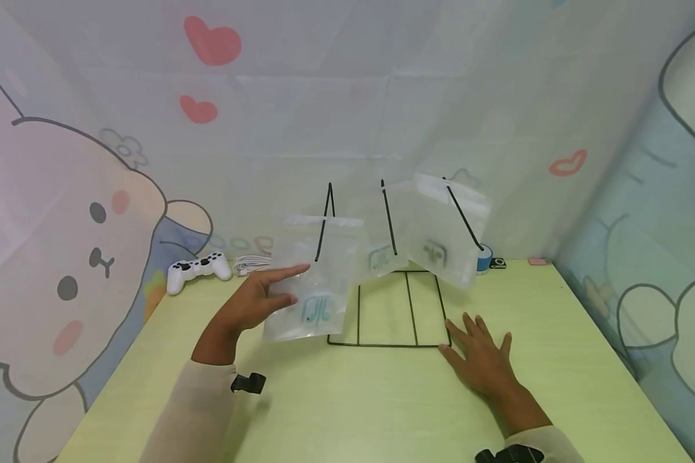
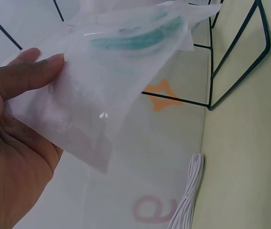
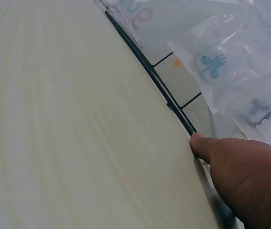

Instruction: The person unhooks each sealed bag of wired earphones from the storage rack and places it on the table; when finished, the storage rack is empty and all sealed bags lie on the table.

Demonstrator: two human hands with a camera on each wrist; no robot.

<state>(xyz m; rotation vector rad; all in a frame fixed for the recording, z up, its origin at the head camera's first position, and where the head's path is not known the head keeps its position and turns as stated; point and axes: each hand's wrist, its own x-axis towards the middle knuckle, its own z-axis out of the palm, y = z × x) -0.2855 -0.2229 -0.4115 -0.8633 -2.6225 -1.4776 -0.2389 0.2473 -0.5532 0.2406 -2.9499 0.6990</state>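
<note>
A clear zip bag (image 1: 347,276) with white-and-blue earphones (image 1: 316,310) inside hangs at the left prong of a black wire rack (image 1: 389,346). My left hand (image 1: 263,297) is at the bag's left side, index finger and thumb stretched apart over its front. The left wrist view shows the bag (image 2: 92,100) tilted, close against the fingers. My right hand (image 1: 481,360) lies with fingers spread at the rack base's front right corner, thumb touching the wire in the right wrist view. Two more bags hang behind: one (image 1: 379,241) in the middle, another (image 1: 460,222) at right holding a dark item.
A white game controller (image 1: 198,270) and a bundled white cable (image 1: 250,264) sit at the table's back left. Behind the right bag are a blue roll (image 1: 484,258), a small black square item (image 1: 497,263) and a pink block (image 1: 537,262). A printed curtain (image 1: 324,96) rises behind.
</note>
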